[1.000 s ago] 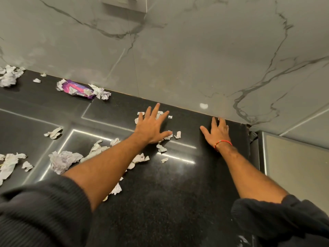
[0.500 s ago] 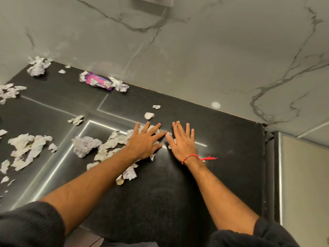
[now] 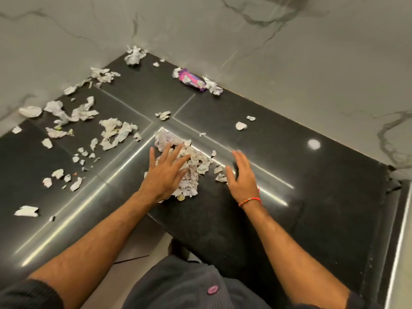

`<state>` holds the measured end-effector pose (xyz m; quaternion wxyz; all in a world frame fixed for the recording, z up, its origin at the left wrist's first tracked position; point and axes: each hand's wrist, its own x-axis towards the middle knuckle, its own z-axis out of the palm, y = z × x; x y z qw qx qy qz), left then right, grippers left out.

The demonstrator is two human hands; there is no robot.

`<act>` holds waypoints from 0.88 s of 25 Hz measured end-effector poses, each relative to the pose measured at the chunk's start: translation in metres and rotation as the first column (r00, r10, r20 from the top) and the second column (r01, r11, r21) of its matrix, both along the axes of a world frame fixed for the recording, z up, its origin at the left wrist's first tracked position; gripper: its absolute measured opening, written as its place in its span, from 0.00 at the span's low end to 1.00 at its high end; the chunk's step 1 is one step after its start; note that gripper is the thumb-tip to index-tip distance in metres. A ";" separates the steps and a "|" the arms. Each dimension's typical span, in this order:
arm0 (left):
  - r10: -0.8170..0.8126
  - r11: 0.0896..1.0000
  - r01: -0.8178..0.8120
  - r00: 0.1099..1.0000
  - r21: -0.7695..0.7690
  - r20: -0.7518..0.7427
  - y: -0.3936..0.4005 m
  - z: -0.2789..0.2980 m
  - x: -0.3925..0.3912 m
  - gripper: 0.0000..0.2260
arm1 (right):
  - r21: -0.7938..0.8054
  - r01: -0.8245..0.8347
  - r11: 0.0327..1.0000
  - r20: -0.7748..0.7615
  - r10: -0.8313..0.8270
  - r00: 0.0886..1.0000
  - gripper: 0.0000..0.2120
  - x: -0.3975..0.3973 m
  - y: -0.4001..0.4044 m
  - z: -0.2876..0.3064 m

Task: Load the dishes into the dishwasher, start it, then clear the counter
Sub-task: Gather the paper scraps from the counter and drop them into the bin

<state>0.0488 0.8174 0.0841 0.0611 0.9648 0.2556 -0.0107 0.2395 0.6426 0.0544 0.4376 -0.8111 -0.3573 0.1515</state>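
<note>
A heap of torn, crumpled paper scraps (image 3: 191, 166) lies on the black L-shaped counter (image 3: 289, 197) near its inner corner. My left hand (image 3: 166, 172) lies flat on the left side of the heap, fingers spread. On the right of the heap, my right hand (image 3: 242, 175), with a red thread on the wrist, stands on edge with straight fingers against a few small scraps (image 3: 219, 172). Neither hand grips anything.
More paper scraps (image 3: 116, 132) are strewn over the counter's left arm, with crumpled balls (image 3: 133, 56) in the far corner. A purple wrapper (image 3: 191, 80) lies by the marble wall (image 3: 289, 63). A steel appliance edge (image 3: 399, 241) borders the counter on the right.
Both hands have swept toward the counter's inner corner, dragging the scraps into one heap between them. The view has tilted down and left, showing more of the counter.
</note>
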 end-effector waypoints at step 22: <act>0.222 0.961 -0.228 0.973 -0.155 -0.057 0.098 -0.042 -0.132 0.28 | -0.613 -0.290 0.735 0.329 0.571 0.752 0.30 -0.139 0.125 -0.011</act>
